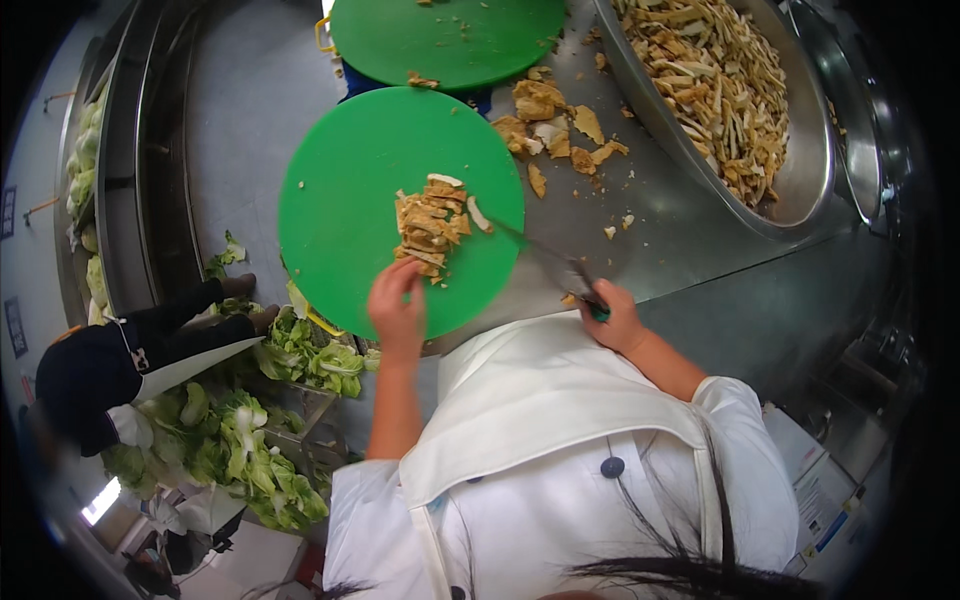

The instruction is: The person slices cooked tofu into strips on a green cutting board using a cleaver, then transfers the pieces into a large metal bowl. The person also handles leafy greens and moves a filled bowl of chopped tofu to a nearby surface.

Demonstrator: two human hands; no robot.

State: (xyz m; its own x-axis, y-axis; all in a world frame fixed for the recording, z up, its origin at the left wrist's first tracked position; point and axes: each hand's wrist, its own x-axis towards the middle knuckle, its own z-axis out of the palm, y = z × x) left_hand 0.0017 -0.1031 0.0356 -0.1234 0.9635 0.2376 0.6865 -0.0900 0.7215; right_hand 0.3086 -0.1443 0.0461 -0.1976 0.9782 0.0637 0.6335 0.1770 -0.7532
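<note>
On the round green cutting board (340,200) lies a pile of sliced golden-brown food (430,225) with pale insides; I cannot tell its kind. My left hand (397,305) is at the near end of this pile, fingers bent and thumb apart, fingertips at the lowest slices. Beyond the board's right edge, my right hand (615,318) is closed round the green handle of a knife (578,270). Its blade, partly blurred, points up and left toward a single pale strip (479,214) lying just right of the pile.
Larger uncut brown pieces (540,105) and crumbs lie on the steel table (690,250). A big metal bowl (812,195) of cut strips stands far right. Behind my board is a second green board (450,45). Leafy greens (250,450) and another person (95,380) are at the left.
</note>
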